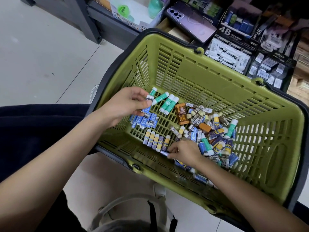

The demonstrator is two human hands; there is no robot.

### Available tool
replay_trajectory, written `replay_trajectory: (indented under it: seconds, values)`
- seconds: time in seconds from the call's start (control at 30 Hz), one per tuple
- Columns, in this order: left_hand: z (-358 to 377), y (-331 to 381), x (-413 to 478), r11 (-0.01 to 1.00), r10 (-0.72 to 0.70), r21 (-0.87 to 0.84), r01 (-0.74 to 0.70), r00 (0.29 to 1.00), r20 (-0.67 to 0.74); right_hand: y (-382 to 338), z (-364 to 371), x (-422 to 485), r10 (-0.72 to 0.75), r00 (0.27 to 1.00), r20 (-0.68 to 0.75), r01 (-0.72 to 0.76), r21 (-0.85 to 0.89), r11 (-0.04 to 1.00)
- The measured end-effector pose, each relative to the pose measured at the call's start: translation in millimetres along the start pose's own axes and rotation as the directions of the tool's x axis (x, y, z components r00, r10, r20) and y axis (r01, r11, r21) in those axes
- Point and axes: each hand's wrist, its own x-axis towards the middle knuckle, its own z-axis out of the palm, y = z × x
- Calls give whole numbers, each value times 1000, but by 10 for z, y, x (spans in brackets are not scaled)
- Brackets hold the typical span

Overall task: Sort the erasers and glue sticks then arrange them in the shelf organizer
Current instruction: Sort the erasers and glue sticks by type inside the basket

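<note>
Far left: left hand (pixel 127 104), fingers curled, thumb and fingertips pinching a blue-sleeved eraser (pixel 147 109) just above the basket floor; possibly a second piece in the same pinch, cannot tell. Just below that hand: blue eraser pile (pixel 143 121), loosely stacked on the floor grid. Just right of the hand: green glue sticks (pixel 167 102), side by side, one white cap just beside the thumb tip. Lower centre: yellow-and-purple glue sticks (pixel 156 141), a neat row, barrels touching, near the basket's near wall. Immediately right of that row: right hand (pixel 185 152), fingertips closed on a blue-and-white piece (pixel 164 153) low against the near wall, kind not legible. Right of centre: mixed heap (pixel 214 131), erasers and glue sticks jumbled, not yet sorted. Around all of the above: green basket (pixel 209 87), slotted walls and floor. Upper right, well apart from both hands: shelf organizer (pixel 224 32), dark card compartments partly filled with boxed erasers. Handling, as judged: erasers light, rubbery, with paper sleeves liable to slide off, best pinched across the sleeve's long sides; glue sticks light, rigid, smooth, prone to rolling, best taken mid-barrel, not by the cap. Smaller pieces liable to snag in the floor slots.
</note>
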Motion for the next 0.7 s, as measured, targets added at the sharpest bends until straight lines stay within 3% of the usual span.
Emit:
replay_trajectory:
  seconds: [0.13, 0.33, 0.53, 0.7]
  values:
    - [-1, 5, -8, 1000, 3, 0, -3, 1000, 5, -8, 41, -8, -84, 996, 41, 91, -194, 977]
    - [2, 7, -21, 1000, -1, 13, 0, 1000, 10, -32, 30, -23, -49, 991, 126, 70, -165, 984]
    - [10, 13, -32, 1000, -4, 8, 4, 1000, 12, -66, -62, 37, 16, 957, 291, 10, -87, 996]
    - [7, 9, -32, 1000, 5, -8, -5, 1000, 8, -73, -54, 12, 74, 936, 344, -150, 200, 968]
